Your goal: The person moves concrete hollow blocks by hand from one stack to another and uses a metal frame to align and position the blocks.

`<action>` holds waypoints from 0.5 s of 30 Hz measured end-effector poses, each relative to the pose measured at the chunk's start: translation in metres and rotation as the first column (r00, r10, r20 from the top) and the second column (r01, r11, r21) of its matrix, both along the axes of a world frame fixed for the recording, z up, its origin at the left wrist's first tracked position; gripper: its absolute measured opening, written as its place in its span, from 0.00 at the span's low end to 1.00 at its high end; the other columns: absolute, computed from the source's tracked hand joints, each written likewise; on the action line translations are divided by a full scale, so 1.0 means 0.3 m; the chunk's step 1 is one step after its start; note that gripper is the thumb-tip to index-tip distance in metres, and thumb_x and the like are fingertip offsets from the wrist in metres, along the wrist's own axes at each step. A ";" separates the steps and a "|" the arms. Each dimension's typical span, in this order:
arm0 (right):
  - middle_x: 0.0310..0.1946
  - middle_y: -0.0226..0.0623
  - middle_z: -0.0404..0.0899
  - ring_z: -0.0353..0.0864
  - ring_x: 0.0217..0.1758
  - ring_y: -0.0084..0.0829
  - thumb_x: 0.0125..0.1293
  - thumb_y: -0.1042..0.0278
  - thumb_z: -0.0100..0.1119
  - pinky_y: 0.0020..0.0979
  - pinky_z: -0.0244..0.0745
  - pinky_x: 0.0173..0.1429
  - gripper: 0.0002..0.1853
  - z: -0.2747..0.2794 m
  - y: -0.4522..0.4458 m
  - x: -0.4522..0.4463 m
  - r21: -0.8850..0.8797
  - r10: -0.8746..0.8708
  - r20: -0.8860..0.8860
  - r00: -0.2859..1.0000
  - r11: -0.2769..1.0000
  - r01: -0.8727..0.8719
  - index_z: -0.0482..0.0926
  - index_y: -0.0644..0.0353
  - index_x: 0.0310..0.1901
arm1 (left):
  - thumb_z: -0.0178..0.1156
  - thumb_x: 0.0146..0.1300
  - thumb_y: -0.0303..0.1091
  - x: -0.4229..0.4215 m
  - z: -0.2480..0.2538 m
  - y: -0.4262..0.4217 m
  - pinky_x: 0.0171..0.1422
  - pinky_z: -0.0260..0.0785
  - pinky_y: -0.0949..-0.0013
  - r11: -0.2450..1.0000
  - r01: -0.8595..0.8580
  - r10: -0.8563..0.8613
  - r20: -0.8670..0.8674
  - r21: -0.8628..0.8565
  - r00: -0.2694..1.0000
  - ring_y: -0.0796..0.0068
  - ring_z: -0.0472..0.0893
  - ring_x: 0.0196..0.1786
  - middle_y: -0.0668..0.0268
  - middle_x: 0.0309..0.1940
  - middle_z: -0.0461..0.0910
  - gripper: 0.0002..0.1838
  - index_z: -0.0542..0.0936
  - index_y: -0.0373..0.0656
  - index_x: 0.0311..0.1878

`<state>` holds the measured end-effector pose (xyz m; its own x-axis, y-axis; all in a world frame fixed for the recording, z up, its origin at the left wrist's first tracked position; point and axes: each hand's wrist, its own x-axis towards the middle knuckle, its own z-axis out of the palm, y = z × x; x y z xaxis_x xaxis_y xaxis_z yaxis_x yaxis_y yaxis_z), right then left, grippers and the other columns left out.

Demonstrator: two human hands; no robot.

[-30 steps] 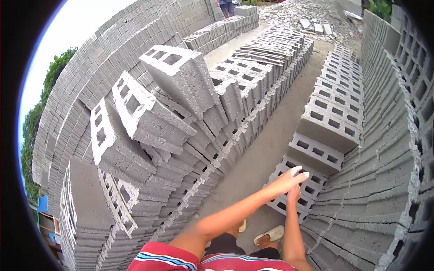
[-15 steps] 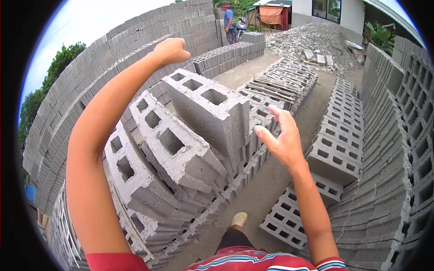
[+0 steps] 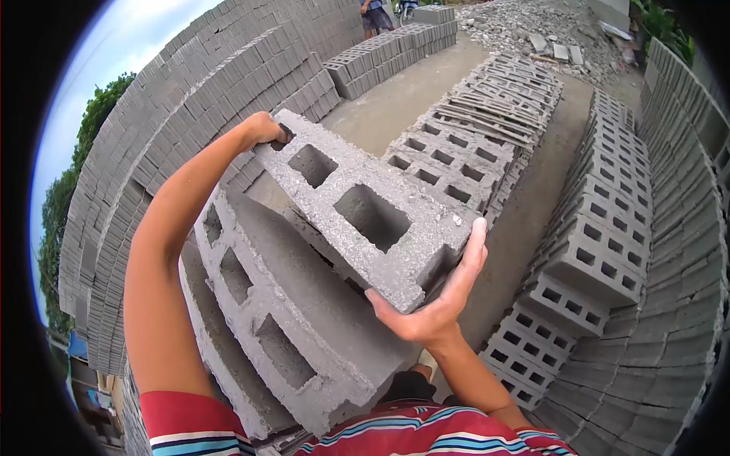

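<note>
A grey hollow concrete block (image 3: 430, 209) is held between my two hands, its holes facing up and its length running diagonally. At the far end, my left hand (image 3: 265, 131) is closed on the block, with its fingers by the end hole. My right hand (image 3: 437, 300) cups the near end, thumb on one side and fingers on the other; the palm side is partly hidden. Just below and left, another hollow block (image 3: 304, 281) leans on edge, with a further block (image 3: 220, 327) beside it. What lies directly under the held block is mostly hidden.
Low rows of blocks (image 3: 456, 152) run ahead, some topped with thin pieces. More block stacks (image 3: 601, 220) line the right, beside a tall wall of blocks (image 3: 661, 334). High stacks (image 3: 190, 114) curve along the left. A person (image 3: 375, 17) stands at the back near a rubble heap (image 3: 525, 30).
My left hand has come down onto the block's far end, and my right hand has closed around its near end. The block now appears nearer and tilted. The view has dipped.
</note>
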<state>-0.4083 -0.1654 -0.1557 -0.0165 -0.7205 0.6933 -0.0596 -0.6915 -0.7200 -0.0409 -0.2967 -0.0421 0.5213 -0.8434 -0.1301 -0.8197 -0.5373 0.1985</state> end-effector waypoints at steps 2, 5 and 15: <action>0.56 0.59 0.54 0.57 0.58 0.49 0.33 0.56 0.74 0.43 0.52 0.63 0.61 -0.001 -0.008 0.005 -0.034 -0.010 0.054 0.999 0.999 0.012 0.46 0.79 0.63 | 0.69 0.40 0.34 0.012 -0.017 0.011 0.28 0.66 0.68 0.995 -0.022 0.008 -0.156 -0.092 0.988 0.73 0.75 0.25 0.66 0.22 0.78 0.14 0.81 0.34 0.27; 0.55 0.58 0.55 0.58 0.57 0.48 0.33 0.56 0.75 0.42 0.53 0.62 0.60 -0.005 -0.012 -0.014 -0.057 0.002 0.083 0.997 0.998 0.003 0.47 0.79 0.63 | 0.70 0.42 0.30 -0.025 -0.004 0.032 0.32 0.70 0.66 0.979 -0.146 0.117 -0.192 -0.140 0.974 0.71 0.77 0.28 0.64 0.26 0.80 0.12 0.82 0.34 0.30; 0.55 0.48 0.58 0.63 0.58 0.39 0.30 0.63 0.74 0.34 0.57 0.63 0.63 0.099 0.167 -0.309 -0.204 0.010 0.145 0.989 0.979 0.020 0.42 0.79 0.65 | 0.64 0.42 0.26 -0.315 0.182 0.164 0.22 0.62 0.67 0.988 -0.018 0.001 -0.112 -0.154 0.994 0.75 0.71 0.21 0.70 0.19 0.74 0.04 0.78 0.38 0.22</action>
